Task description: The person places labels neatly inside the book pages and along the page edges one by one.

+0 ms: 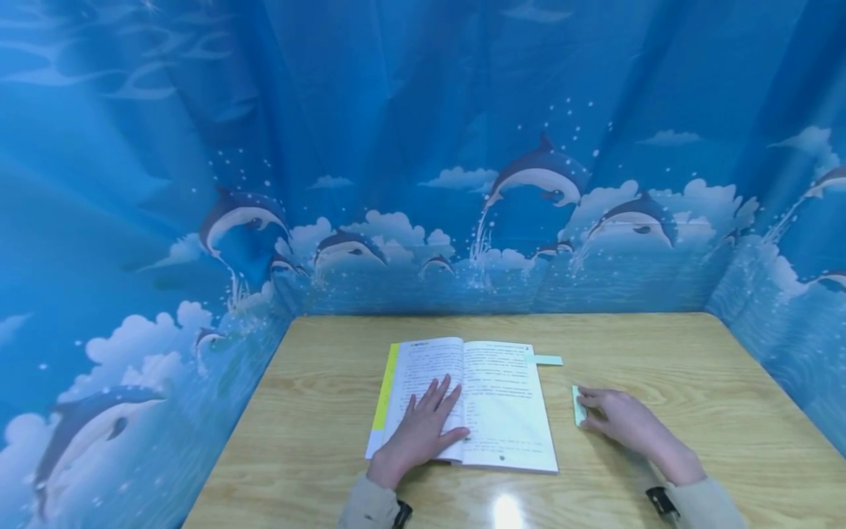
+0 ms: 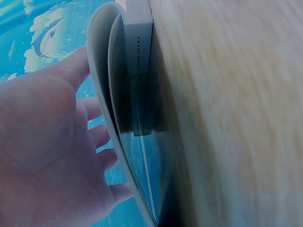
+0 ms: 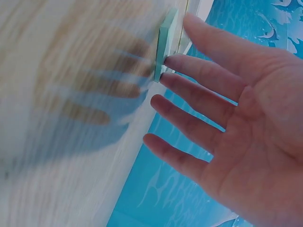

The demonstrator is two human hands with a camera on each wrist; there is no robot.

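Observation:
An open book [image 1: 505,411] lies on the table, and the left hand [image 1: 423,430] rests with spread fingers on its left page. In the left wrist view that hand [image 2: 52,142] lies against the curved page beside the book's spine [image 2: 138,52]. A pale green strip [image 1: 548,360] sticks out from the right page's upper edge. Right of the book, the right hand [image 1: 624,420] touches a small light green pad [image 1: 579,406]. The right wrist view shows the fingertips of this hand [image 3: 213,99] at the pad [image 3: 165,42], the fingers extended and not curled round it.
The wooden table [image 1: 317,411] extends on both sides of the book. A blue curtain [image 1: 396,147] with dolphins and clouds hangs behind the table and along its sides. Dark bands show at both wrists, beside light sleeves [image 1: 707,503].

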